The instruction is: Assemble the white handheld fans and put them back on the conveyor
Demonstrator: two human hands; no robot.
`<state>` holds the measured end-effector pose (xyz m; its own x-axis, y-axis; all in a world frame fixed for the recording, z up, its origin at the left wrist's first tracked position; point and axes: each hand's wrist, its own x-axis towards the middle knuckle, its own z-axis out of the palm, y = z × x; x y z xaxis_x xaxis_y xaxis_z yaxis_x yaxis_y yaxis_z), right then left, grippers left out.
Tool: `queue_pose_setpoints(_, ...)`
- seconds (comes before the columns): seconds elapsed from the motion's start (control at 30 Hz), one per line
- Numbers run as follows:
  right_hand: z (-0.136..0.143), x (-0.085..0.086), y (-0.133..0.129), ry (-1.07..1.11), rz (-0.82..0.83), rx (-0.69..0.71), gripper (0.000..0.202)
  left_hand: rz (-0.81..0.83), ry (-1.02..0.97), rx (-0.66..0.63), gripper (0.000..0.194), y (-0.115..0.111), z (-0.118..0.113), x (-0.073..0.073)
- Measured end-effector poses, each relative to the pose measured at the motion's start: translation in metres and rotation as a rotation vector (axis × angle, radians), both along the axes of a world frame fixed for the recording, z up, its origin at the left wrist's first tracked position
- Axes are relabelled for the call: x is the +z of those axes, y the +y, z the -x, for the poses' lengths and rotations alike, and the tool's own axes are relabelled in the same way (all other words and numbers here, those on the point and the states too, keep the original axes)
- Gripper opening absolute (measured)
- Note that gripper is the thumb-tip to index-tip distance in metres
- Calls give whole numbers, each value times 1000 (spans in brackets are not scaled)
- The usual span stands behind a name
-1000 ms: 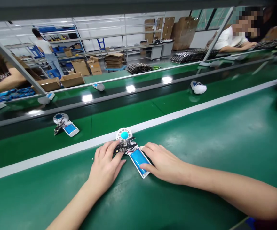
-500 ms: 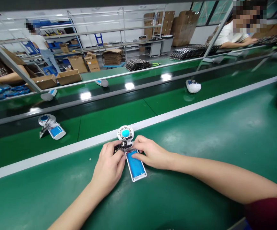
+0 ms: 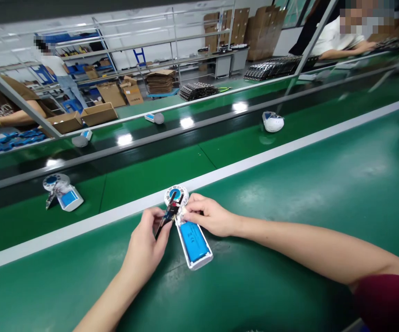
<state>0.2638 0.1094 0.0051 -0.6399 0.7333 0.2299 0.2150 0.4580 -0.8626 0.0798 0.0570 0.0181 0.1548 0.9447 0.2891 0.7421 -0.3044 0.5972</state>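
A white handheld housing [image 3: 200, 266] lies open on the green bench, its round, vented head toward the belt. A blue battery pack [image 3: 194, 242] fills its handle. Between thumb and fingers, my left hand [image 3: 150, 234] grips a dark circuit board [image 3: 170, 210], tilted up beside the neck of the housing. My right hand [image 3: 210, 215] is closed in a pinch at the neck, near the board's right side. Whatever its fingertips hold is too small to make out.
Past a white edge strip [image 3: 140, 204], a green conveyor belt [image 3: 151, 171] carries similar white units, one opened unit [image 3: 68, 199] at left and another [image 3: 273, 121] at right. Cardboard trays [image 3: 98, 114] and stacked black parts [image 3: 199, 91] stand beyond. Co-workers sit across the line.
My left hand has tilted the circuit board up and leftward off the housing. My right thumb has moved off the battery up to the neck. The belt units at left and right appear shifted left.
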Motion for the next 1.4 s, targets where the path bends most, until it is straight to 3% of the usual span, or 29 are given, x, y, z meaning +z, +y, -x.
queue_pose_setpoints(0.07,1,5,-1,1,50,19,18,41,20,-7,29,0,0,0)
queue_pose_setpoints(0.2,4,9,-5,34,72,25,17,42,152,-87,30,-3,-3,1)
queue_pose_setpoints(0.7,1,6,-9,122,-40,22,17,-24,360,-45,36,-11,-15,-4)
queue_pose_setpoints(1.03,1,3,-12,137,59,-28,15,-40,282,-63,35,-13,-17,-9)
queue_pose_setpoints(1.23,-1,4,-13,186,43,-10,14,-75,340,-48,36,-14,-17,-10)
queue_pose_setpoints(1.4,-1,5,-14,165,43,-13,14,-84,276,-65,36,-13,-18,-9)
